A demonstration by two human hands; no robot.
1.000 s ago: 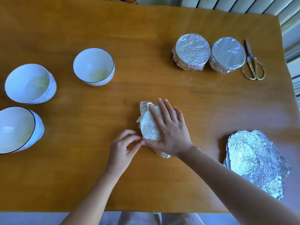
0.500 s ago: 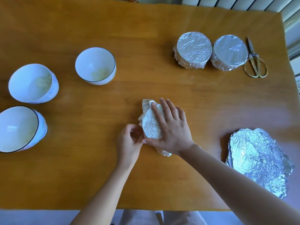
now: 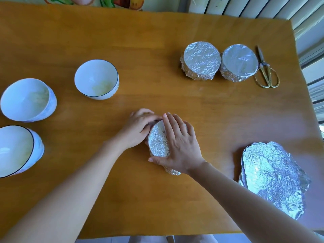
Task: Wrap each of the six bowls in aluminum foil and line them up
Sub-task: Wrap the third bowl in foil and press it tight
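Straight fingers [image 3: 169,126] of the right hand [image 3: 180,148] press flat on the foil-covered bowl [image 3: 157,142] at the middle of the table [image 3: 175,199]. The left hand [image 3: 136,128] curls its fingers round the bowl's far-left side. Two wrapped bowls [image 3: 200,60] [image 3: 239,62] touch each other beside the scissors [image 3: 265,71] at far right. Three bare bowls [image 3: 96,79] [image 3: 26,99] [image 3: 15,149] stand at left, and foil sheets [image 3: 273,178] lie at near right.
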